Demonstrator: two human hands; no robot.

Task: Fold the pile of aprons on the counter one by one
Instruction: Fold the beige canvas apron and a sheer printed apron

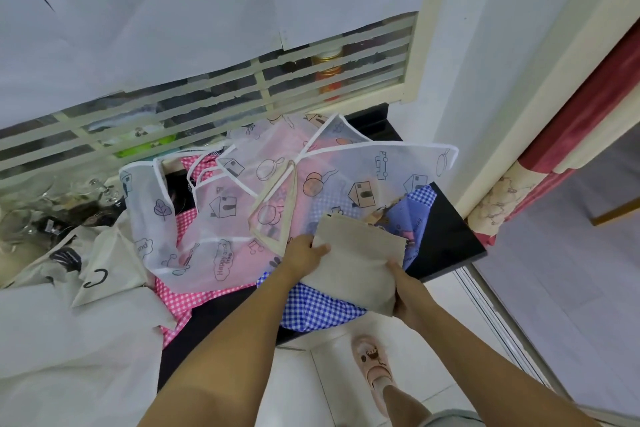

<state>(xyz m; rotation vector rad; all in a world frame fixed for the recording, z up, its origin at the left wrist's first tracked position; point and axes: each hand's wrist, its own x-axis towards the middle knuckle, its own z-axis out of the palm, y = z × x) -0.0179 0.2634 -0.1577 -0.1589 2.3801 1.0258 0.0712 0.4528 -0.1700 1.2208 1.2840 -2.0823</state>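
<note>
From the head camera I look down on a black tabletop (446, 239) under a slatted cabinet front partly papered over, with white floor tiles and a red curtain (588, 107) to the right. Both hands hold the beige apron (356, 263) over the pile's near right side. The left hand (304, 253) pinches its left edge and the right hand (405, 288) curls round its near corner. It is already a small rectangle, so I judge this one nearly folded, though its strap loop (273, 208) trails loose. The printed sheer apron (214, 211), pink checked apron (180, 291), blue checked apron (318, 308) and cream aprons (104, 274) lie crumpled, unfolded.
</note>
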